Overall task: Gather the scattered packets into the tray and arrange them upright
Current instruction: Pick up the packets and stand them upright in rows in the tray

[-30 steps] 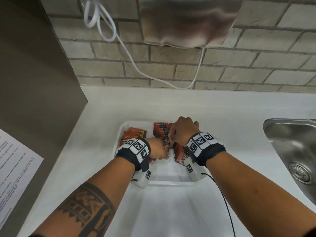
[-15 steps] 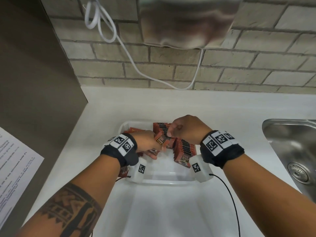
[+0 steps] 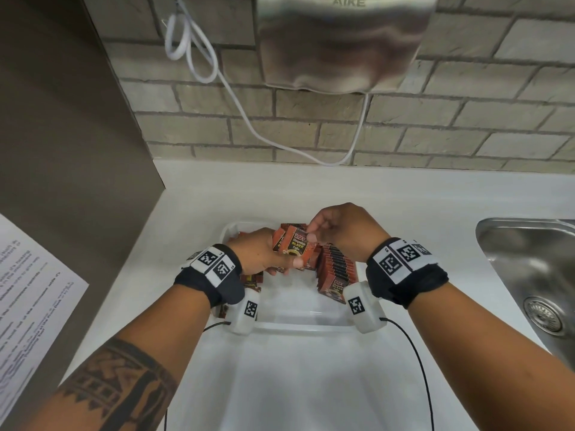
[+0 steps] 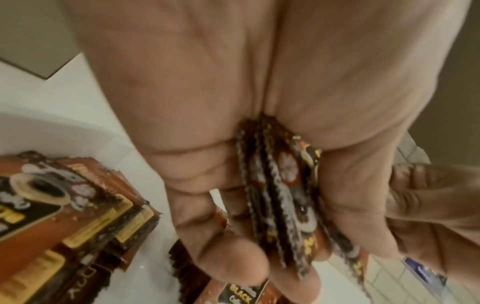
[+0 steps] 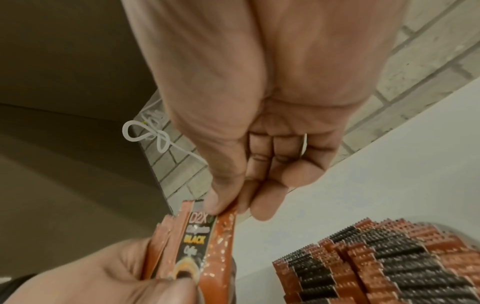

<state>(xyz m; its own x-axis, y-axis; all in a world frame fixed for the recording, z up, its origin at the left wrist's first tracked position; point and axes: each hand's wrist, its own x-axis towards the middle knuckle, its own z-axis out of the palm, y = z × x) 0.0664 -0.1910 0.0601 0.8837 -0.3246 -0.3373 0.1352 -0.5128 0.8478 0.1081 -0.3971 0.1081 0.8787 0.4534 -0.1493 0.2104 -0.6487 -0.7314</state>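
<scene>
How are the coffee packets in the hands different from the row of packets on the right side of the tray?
The held coffee packets hang in the air, gripped by the left hand and pinched by the right hand; the row of packets stands in the tray. The held ones are few, the row many. Both are orange-and-black.

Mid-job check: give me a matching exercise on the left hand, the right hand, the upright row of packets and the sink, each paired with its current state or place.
Column one:
1. left hand
2. right hand
3. upright row of packets
4. sink

Column two:
A. stands on edge along the tray's right side
B. pinches the top of the front packet
C. set into the counter, far right
D. grips a small bundle of packets from below

Pairs: 1-D, 2-B, 3-A, 4-C
</scene>
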